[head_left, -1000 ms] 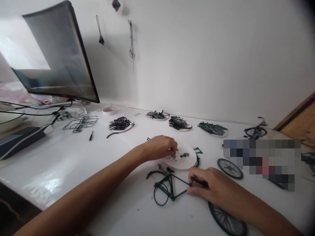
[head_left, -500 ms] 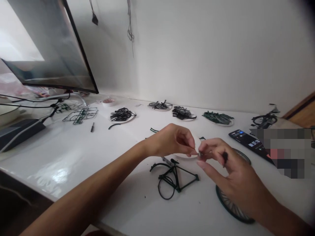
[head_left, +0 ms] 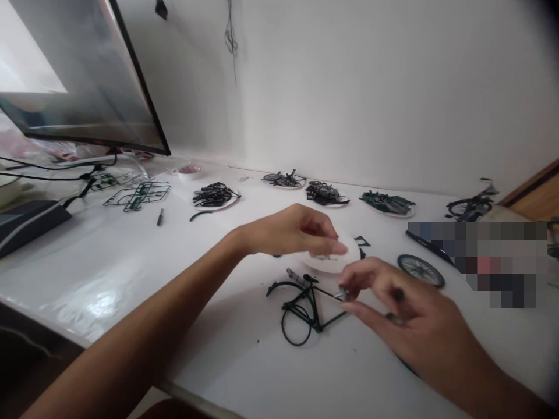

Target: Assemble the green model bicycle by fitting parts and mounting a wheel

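My right hand is low at about four o'clock from the middle of the table, thumb and forefinger pinched on a tiny silvery part that is too small to make out. The pinch sits right at the rear tip of the green bike frame, touching it or very nearly; I cannot tell which. A small dark tool shows between my other fingers.

My left hand hovers just above the frame at about twelve o'clock from it, fingers loosely curled and pointing to three o'clock, over the near edge of a white plate. I cannot tell whether it holds anything.

The frame lies flat on the table, its curved mudguard and one thin hoop toward seven o'clock. A loose spoked wheel lies at two o'clock from my right hand, well apart from the frame.

Along the far edge, toward twelve o'clock, stand four plates heaped with dark parts. A finished little bike stands at two o'clock. Green parts racks and a monitor sit at ten o'clock.
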Motion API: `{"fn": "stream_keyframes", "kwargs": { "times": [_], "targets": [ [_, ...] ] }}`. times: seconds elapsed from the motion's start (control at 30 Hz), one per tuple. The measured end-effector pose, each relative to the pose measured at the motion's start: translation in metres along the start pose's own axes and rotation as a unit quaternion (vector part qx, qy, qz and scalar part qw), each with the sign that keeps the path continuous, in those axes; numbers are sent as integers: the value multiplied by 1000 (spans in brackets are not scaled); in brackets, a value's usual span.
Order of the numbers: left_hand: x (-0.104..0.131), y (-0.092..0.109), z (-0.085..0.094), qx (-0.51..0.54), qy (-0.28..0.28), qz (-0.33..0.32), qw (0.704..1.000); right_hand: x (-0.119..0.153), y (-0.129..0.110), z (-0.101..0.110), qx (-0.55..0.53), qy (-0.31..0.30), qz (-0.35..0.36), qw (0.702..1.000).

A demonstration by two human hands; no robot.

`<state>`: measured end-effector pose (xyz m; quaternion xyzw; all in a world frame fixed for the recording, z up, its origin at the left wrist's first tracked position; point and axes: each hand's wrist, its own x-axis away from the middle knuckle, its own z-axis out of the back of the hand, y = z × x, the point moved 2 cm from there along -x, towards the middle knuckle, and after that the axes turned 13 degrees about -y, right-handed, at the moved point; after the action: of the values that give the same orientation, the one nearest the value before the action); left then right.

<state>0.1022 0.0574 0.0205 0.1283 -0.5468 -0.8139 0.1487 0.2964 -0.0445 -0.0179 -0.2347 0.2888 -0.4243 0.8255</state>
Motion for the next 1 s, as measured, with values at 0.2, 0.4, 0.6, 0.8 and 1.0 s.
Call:
{"fn": "stream_keyframes", "kwargs": {
  "times": [0.2,0.4,0.6,0.8,1.0],
  "targets": [
    [3,-12,8,-184,85,59,977,4,-11,-12,74,-169,64,981],
    [0,-19,0,-260,61,65,961,4,-12,-11,116,-191,77,972],
    [-1,-16,-3,-258,60,67,962,5,-19,-11,140,-189,115,965],
    [3,-11,2,-285,81,73,952,4,-23,-14,168,-167,159,958],
    [5,-12,7,-294,101,94,946,4,-32,-19,233,-154,202,939]
  ]
}}
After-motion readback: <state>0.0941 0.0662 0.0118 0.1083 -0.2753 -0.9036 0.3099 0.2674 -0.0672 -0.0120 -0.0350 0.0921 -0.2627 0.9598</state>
